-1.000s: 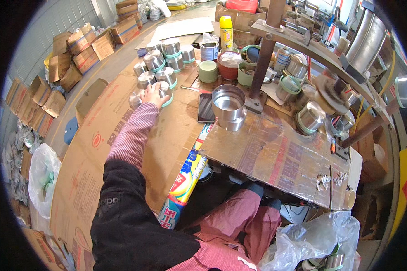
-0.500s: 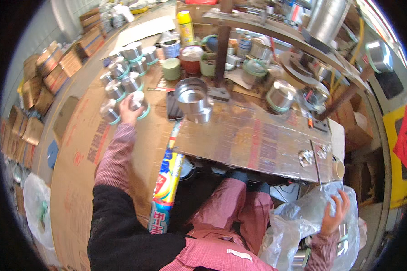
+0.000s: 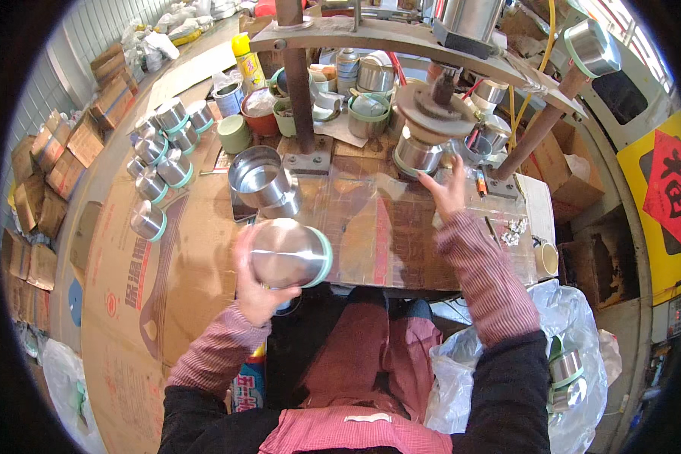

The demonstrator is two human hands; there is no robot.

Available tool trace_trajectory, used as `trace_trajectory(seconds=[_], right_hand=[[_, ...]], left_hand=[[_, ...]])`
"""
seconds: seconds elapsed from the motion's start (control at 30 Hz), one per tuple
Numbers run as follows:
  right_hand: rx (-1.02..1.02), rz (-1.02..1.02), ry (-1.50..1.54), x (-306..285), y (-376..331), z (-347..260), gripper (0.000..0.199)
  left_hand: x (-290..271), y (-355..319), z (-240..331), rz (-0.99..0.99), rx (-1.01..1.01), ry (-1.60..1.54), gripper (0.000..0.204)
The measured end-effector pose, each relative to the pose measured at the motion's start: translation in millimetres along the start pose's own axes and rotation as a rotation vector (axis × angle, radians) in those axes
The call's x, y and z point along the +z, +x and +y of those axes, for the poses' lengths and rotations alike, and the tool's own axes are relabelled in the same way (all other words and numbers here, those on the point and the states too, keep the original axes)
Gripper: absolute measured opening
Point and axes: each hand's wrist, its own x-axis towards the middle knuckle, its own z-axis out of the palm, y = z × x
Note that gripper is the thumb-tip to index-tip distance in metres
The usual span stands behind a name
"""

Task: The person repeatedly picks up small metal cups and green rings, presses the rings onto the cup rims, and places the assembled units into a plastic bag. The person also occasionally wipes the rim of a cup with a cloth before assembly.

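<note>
My left hand (image 3: 254, 293) is closed round a round steel canister (image 3: 286, 254) with a pale green rim, held tilted above the table's near edge. My right hand (image 3: 449, 191) has its fingers spread. It is beside another steel canister (image 3: 416, 154) with a green rim, which stands under the round plate (image 3: 434, 113) of a press; whether the fingers touch it I cannot tell. Several similar canisters (image 3: 175, 168) are grouped at the left of the table. Left of the press stands an open steel cylinder (image 3: 257, 178).
The press frame has a brown post (image 3: 298, 91) and a crossbar (image 3: 401, 44). Behind it are tins, a green tub (image 3: 236, 135) and a yellow spray can (image 3: 248, 62). A clear plastic bag (image 3: 461, 378) with canisters lies at my lower right. Cardboard (image 3: 129, 325) covers the table.
My left hand has taken a canister from the left group and brought it nearer and rightward. My right hand has moved from above the plastic bag up to the press. The view has shifted.
</note>
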Motion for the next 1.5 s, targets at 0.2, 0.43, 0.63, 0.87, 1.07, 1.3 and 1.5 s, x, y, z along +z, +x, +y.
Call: trace_trajectory(seconds=[0.2,0.43,0.63,0.87,1.07,1.3,1.5], right_hand=[[0.006,0.191,0.184,52.4,48.4,-2.6,0.123],[0.318,0.192,0.661,-38.5,-50.7,-59.8,0.104],[0.297,0.169,0.457,-131.7,-141.0,-106.3,0.099],[0.309,0.189,0.438,-168.6,-183.5,-119.6,0.099],[0.373,0.234,0.373,-194.3,-216.0,-117.7,0.093],[0.440,0.255,0.352,-205.2,-243.0,-127.3,0.090],[0.416,0.198,0.300,-206.9,-254.3,-130.4,0.091]], left_hand=[[112.3,100.3,28.5,0.150,-0.212,-0.805,0.136],[236.4,211.4,17.3,0.158,-0.167,-0.686,0.142],[313.0,243.3,19.3,0.026,-0.142,-0.504,0.138],[214.1,157.6,52.7,-0.143,-0.084,-0.310,0.107],[24.9,55.7,-36.3,0.343,0.264,-0.114,0.073],[-191.0,80.0,-279.4,0.145,-0.683,0.980,0.081],[-238.5,80.4,-345.4,-0.231,-0.891,0.966,0.092]])
